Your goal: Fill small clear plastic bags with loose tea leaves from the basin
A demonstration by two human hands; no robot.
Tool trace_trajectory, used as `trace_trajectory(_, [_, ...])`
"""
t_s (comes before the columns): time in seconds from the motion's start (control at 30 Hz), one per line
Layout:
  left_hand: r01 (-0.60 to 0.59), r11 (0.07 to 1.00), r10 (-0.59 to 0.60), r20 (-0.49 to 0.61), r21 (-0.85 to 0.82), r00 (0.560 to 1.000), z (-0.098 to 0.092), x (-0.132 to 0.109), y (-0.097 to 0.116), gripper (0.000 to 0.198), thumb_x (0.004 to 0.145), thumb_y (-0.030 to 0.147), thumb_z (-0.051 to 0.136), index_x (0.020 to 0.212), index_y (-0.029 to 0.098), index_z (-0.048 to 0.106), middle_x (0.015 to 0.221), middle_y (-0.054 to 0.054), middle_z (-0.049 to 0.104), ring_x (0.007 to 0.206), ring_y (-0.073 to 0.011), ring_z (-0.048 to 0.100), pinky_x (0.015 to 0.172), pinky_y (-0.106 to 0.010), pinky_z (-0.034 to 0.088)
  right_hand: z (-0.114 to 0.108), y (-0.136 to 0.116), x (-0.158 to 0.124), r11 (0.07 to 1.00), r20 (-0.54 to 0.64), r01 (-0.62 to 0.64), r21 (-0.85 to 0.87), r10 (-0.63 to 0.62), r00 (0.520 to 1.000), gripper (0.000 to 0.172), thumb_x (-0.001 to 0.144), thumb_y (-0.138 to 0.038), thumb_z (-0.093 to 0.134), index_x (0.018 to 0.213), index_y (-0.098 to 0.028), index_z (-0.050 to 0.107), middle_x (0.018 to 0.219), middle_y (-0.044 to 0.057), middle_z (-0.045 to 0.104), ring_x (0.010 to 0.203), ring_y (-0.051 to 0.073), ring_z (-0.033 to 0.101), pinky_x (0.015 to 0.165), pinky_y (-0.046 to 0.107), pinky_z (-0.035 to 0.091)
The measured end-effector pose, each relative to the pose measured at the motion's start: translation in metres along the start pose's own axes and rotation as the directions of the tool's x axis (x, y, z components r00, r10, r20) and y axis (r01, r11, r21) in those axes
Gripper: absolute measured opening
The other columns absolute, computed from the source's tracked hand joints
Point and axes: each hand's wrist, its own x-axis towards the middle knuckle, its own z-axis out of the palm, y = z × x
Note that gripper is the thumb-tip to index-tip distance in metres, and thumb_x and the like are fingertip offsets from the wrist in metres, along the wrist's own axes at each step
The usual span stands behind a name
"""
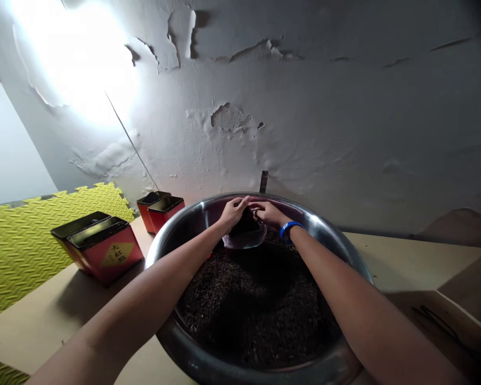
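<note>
A large steel basin [172, 235] stands on the table in front of me, filled with dark loose tea leaves [256, 299]. At its far side sits a small clear scoop-like container [244, 239] heaped with the same leaves. My left hand [233, 211] and my right hand [268, 212] meet over it, fingers curled and pinched on the dark heap. A blue band [288, 228] circles my right wrist. Both forearms reach across the basin.
Several open red tins stand left of the basin: a pair near me [104, 251] and a pair farther back [160, 209]. A yellow foam mat [28, 240] lies at the left. A peeling white wall [304, 107] rises behind the beige table [417, 262].
</note>
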Motion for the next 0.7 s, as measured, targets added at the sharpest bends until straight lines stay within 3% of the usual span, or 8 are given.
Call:
trace_trajectory(0.2, [0.053,0.998,-0.052,0.054,-0.014,0.997,0.000,0.002,-0.002,0.049,0.071,0.059,0.045,0.073,0.012,0.059,0.058,0.001,0.052,0.053,-0.0091,0.046,0.051,-0.020,0.035,0.001,0.001,0.000,0.998,0.027,0.055,-0.021,-0.055,0.998,0.046,0.064,-0.009,0.038,0.106,-0.014,0.056,0.048,-0.004,0.048,0.047,0.008,0.043,0.046,0.019,0.033])
trace_trajectory(0.3, [0.036,0.999,-0.035,0.038,-0.021,0.999,0.000,0.003,-0.002,0.048,0.072,0.058,0.045,0.074,0.012,0.059,0.061,0.000,0.055,0.058,-0.0099,0.049,0.057,-0.020,0.037,0.002,-0.003,-0.001,0.999,0.040,-0.003,-0.040,0.005,0.999,0.042,0.063,-0.007,0.038,0.098,-0.011,0.060,0.047,-0.003,0.048,0.045,0.008,0.042,0.045,0.019,0.033])
trace_trajectory(0.4, [0.045,0.996,-0.040,0.057,-0.079,0.998,-0.001,0.003,-0.002,0.049,0.074,0.058,0.043,0.076,0.012,0.060,0.065,-0.002,0.058,0.063,-0.0115,0.053,0.062,-0.022,0.040,0.003,-0.008,-0.002,0.998,-0.002,0.026,-0.052,-0.027,1.000,0.044,0.063,-0.006,0.036,0.101,-0.011,0.059,0.045,-0.004,0.047,0.043,0.007,0.041,0.045,0.018,0.032])
trace_trajectory(0.57, [0.199,0.947,-0.182,0.091,-0.252,0.979,-0.002,0.003,0.001,0.052,0.073,0.060,0.042,0.079,0.012,0.058,0.067,-0.005,0.060,0.057,-0.0127,0.055,0.056,-0.024,0.044,0.002,-0.005,-0.002,0.976,-0.019,-0.057,-0.208,0.054,0.998,0.040,0.064,-0.004,0.037,0.094,-0.009,0.062,0.043,-0.003,0.047,0.042,0.008,0.042,0.044,0.019,0.033])
trace_trajectory(0.7, [0.268,0.910,-0.238,0.132,-0.315,0.962,-0.004,0.002,0.005,0.052,0.074,0.061,0.041,0.083,0.012,0.058,0.075,-0.008,0.062,0.063,-0.0145,0.058,0.060,-0.027,0.047,0.002,-0.004,-0.001,0.981,-0.036,0.029,-0.190,-0.037,0.999,0.049,0.065,-0.003,0.034,0.109,-0.009,0.055,0.046,-0.003,0.050,0.044,0.008,0.045,0.049,0.019,0.036])
